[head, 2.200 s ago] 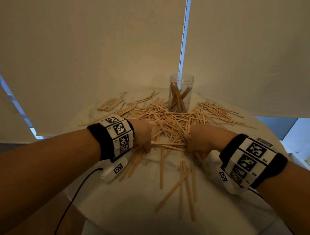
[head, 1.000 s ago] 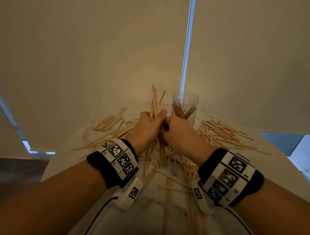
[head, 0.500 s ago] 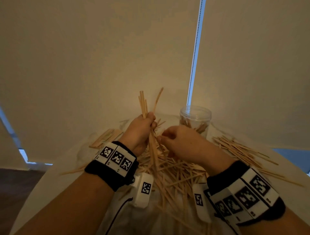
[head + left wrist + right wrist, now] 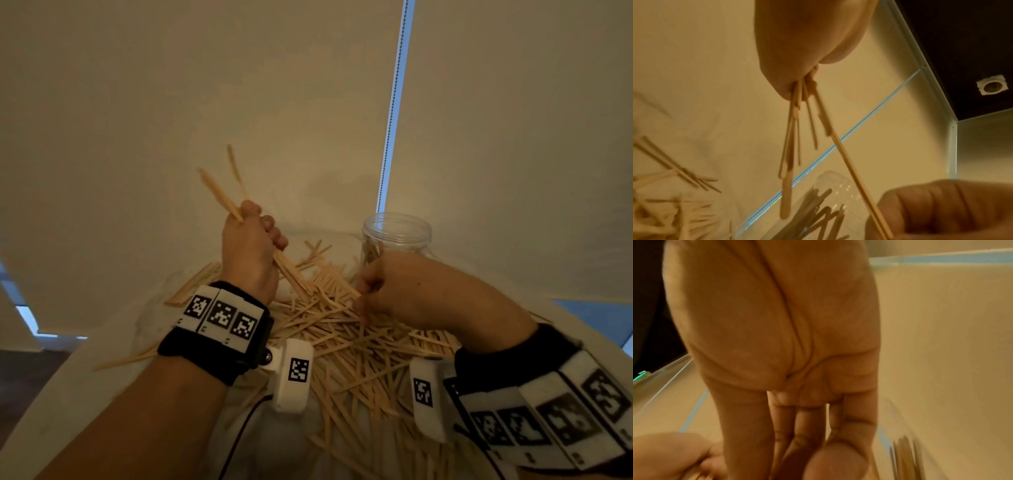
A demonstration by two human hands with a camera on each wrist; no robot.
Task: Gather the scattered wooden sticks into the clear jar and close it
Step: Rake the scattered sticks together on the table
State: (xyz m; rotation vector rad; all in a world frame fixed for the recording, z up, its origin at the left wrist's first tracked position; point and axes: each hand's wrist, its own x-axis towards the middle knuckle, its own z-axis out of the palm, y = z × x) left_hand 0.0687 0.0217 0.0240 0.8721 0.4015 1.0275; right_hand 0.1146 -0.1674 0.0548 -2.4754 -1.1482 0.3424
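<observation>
My left hand (image 4: pixel 253 246) is raised over the table and grips a bundle of wooden sticks (image 4: pixel 222 198) that juts up and left from the fist. In the left wrist view the sticks (image 4: pixel 793 129) hang from the fist. My right hand (image 4: pixel 376 291) sits low by the pile, its curled fingers (image 4: pixel 941 207) and thumb (image 4: pixel 834 459) pinching the lower ends of sticks. The clear jar (image 4: pixel 395 236) stands open just behind my right hand with several sticks inside (image 4: pixel 818 203). Many loose sticks (image 4: pixel 359 349) cover the white table.
The round white table (image 4: pixel 85 394) has a small separate heap of sticks (image 4: pixel 195 281) at its far left. Pale window blinds (image 4: pixel 239 85) hang close behind the table, with a bead cord (image 4: pixel 394 102) above the jar. No lid is in view.
The bundle in my left hand has tilted from upright to leaning left. My right hand has dropped away from it, down and to the right beside the jar.
</observation>
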